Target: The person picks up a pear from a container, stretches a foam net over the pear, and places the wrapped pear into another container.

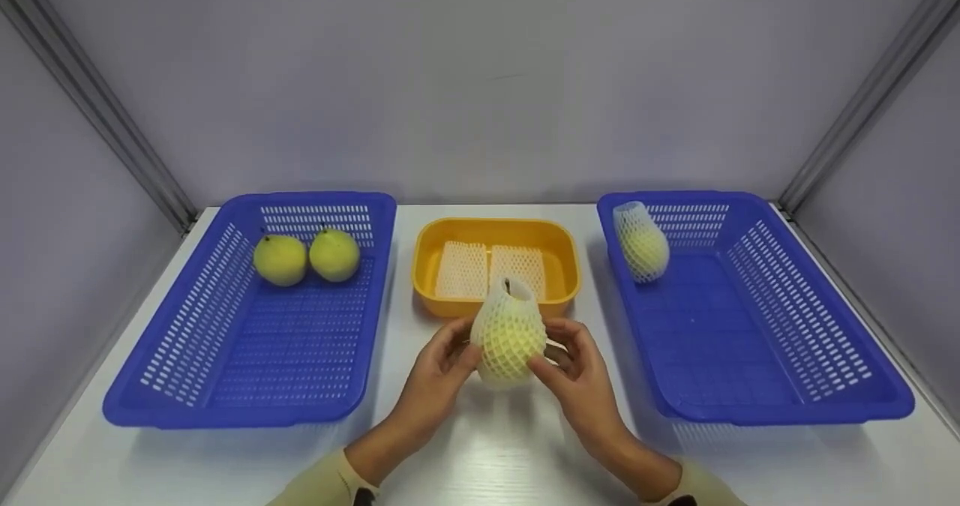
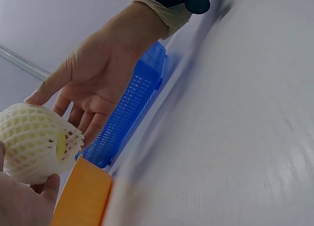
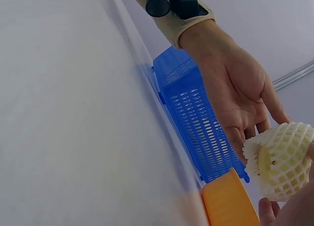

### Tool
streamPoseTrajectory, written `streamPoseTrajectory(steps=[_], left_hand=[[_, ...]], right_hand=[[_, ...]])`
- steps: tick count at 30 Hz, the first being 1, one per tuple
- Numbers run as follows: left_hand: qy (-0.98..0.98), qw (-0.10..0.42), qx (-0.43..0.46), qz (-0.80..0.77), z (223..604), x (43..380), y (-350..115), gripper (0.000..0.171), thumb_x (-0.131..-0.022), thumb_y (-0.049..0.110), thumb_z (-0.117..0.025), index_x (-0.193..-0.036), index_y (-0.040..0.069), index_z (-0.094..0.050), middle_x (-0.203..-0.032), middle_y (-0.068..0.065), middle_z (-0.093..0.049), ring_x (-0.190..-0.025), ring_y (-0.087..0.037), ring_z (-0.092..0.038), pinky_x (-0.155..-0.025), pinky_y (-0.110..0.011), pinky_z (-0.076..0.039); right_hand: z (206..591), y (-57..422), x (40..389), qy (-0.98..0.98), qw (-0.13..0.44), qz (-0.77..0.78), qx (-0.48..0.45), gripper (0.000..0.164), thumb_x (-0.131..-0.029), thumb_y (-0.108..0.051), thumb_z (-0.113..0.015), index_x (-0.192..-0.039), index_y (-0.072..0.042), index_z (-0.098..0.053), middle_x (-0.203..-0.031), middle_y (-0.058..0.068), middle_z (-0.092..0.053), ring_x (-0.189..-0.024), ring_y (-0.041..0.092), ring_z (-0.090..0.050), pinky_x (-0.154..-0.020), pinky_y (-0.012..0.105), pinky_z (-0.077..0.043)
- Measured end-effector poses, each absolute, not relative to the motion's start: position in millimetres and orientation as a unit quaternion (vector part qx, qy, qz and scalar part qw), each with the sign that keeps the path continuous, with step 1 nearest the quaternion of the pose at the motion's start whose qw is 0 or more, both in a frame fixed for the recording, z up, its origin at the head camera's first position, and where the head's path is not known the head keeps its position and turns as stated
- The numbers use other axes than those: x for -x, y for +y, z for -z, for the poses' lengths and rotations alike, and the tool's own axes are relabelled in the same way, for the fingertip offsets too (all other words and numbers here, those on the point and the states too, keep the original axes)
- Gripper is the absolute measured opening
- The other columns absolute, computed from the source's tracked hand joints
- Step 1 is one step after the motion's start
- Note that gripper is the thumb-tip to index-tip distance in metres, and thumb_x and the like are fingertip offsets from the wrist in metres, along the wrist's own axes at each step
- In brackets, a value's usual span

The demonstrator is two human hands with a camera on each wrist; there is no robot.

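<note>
A yellow-green pear in a white foam net sleeve (image 1: pixel 510 341) is held upright above the table, its dark stem showing in the sleeve's top opening. My left hand (image 1: pixel 439 367) grips it from the left, thumb in front and fingers behind. From the right, my right hand (image 1: pixel 581 375) holds the other side the same way. Both wrist views show the netted pear (image 2: pixel 32 142) between the two hands, with its bare underside visible through the sleeve's lower opening. Behind it, an orange basin (image 1: pixel 495 225) contains flat white foam net sleeves (image 1: pixel 463 270).
At the left, a blue basket (image 1: pixel 300 371) holds two bare pears (image 1: pixel 334 255) near its back. Another blue basket (image 1: pixel 720 356) stands at the right, with one netted pear (image 1: pixel 643 251) in its back left corner. Grey walls (image 1: pixel 480 86) rise behind and beside the white table.
</note>
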State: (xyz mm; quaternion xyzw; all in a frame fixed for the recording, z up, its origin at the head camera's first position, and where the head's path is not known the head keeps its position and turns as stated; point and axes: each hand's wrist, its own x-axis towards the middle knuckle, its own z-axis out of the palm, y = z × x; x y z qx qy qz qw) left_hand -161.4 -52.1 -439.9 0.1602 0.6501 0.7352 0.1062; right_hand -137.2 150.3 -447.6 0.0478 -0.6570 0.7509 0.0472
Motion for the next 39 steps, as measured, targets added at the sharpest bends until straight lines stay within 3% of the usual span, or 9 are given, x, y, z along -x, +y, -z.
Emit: streamPoseTrajectory(steps=[5, 11, 21, 27, 33, 39], left_hand=[[0.648, 0.116, -0.162, -0.735, 441.8, 162.0, -50.7, 0.064, -0.103, 0.026, -0.063, -0.153, -0.003, -0.035, -0.147, -0.018, -0.047, -0.133, -0.028, -0.047, -0.109, -0.033, -0.044], [0.660, 0.135, -0.176, -0.717, 442.2, 163.0, -50.2, 0.066, -0.102, 0.033, -0.063, -0.151, -0.003, -0.038, -0.152, -0.019, -0.045, -0.142, -0.030, -0.041, -0.115, -0.035, -0.039], [0.660, 0.095, -0.146, -0.730, 443.6, 163.5, -52.8, 0.051, -0.106, 0.026, -0.058, -0.144, -0.005, -0.044, -0.139, -0.018, -0.051, -0.129, -0.028, -0.051, -0.107, -0.033, -0.045], [0.664, 0.099, -0.156, -0.724, 444.3, 163.8, -52.1, 0.064, -0.101, 0.030, -0.066, -0.148, -0.005, -0.040, -0.139, -0.018, -0.051, -0.129, -0.029, -0.051, -0.105, -0.032, -0.047], [0.676, 0.118, -0.163, -0.709, 444.6, 164.2, -52.8, 0.069, -0.100, 0.035, -0.066, -0.150, -0.005, -0.040, -0.146, -0.018, -0.050, -0.136, -0.030, -0.047, -0.113, -0.035, -0.042], [0.661, 0.099, -0.151, -0.729, 448.0, 164.2, -55.2, 0.054, -0.103, 0.027, -0.063, -0.143, -0.006, -0.045, -0.138, -0.019, -0.053, -0.128, -0.028, -0.052, -0.105, -0.033, -0.048]], right_hand=[[448.1, 150.0, 135.8, -0.646, 0.041, -0.759, -0.070, 0.055, -0.092, 0.002, -0.073, -0.137, 0.005, -0.042, -0.134, 0.017, -0.051, -0.117, 0.027, -0.061, -0.096, 0.033, -0.055], [447.4, 149.2, 136.5, -0.653, 0.026, -0.753, -0.073, 0.060, -0.091, 0.000, -0.074, -0.140, 0.004, -0.039, -0.136, 0.018, -0.051, -0.119, 0.027, -0.060, -0.095, 0.033, -0.055], [444.7, 153.1, 138.0, -0.651, 0.020, -0.756, -0.055, 0.044, -0.097, -0.003, -0.067, -0.133, 0.005, -0.043, -0.134, 0.019, -0.051, -0.119, 0.028, -0.060, -0.097, 0.033, -0.054], [445.3, 152.2, 138.7, -0.657, 0.004, -0.751, -0.067, 0.048, -0.096, -0.004, -0.069, -0.137, 0.003, -0.045, -0.134, 0.016, -0.054, -0.121, 0.029, -0.059, -0.096, 0.034, -0.054], [445.4, 152.1, 141.3, -0.666, -0.002, -0.744, -0.056, 0.051, -0.094, -0.005, -0.073, -0.137, 0.003, -0.048, -0.134, 0.016, -0.056, -0.121, 0.028, -0.058, -0.097, 0.033, -0.054], [445.2, 155.5, 143.9, -0.667, -0.003, -0.745, -0.028, 0.046, -0.096, -0.007, -0.071, -0.136, 0.003, -0.049, -0.131, 0.016, -0.056, -0.115, 0.026, -0.061, -0.093, 0.033, -0.056]])
